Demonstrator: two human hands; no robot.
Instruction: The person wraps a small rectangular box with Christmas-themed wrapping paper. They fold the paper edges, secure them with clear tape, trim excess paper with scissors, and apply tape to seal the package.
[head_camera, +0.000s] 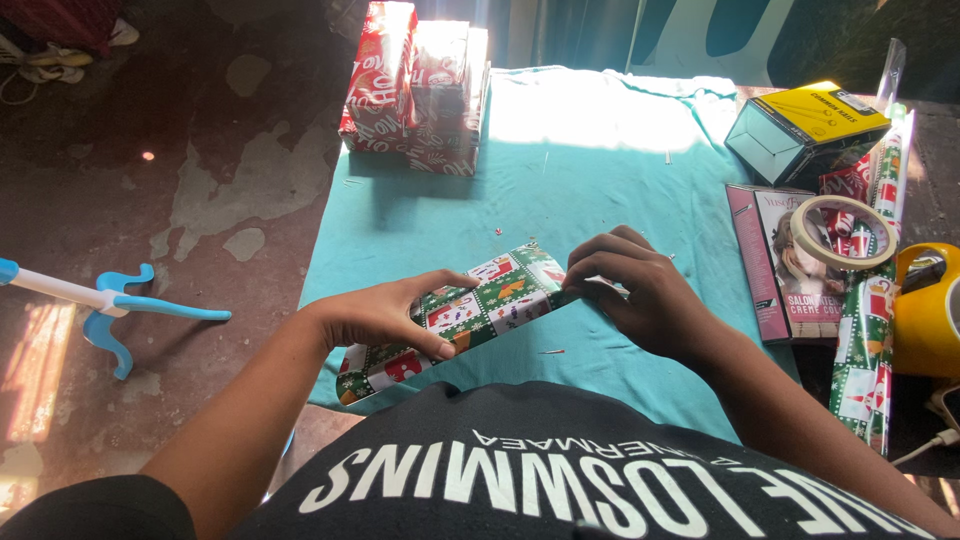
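Observation:
A flat box wrapped in green, red and white festive paper (480, 305) lies tilted on the teal cloth (560, 180) just in front of my body. My left hand (390, 315) rests flat on its near half, thumb under the edge, pressing it down. My right hand (640, 290) pinches the paper at the box's far right end, fingers bent over the fold.
Red wrapped boxes (415, 85) stand stacked at the cloth's far left. To the right lie a roll of tape (840, 230), a pink flat box (785, 265), a yellow-topped box (805, 130), a roll of festive paper (865, 330) and a yellow dispenser (925, 310). A blue stand (110, 310) sits on the floor at left.

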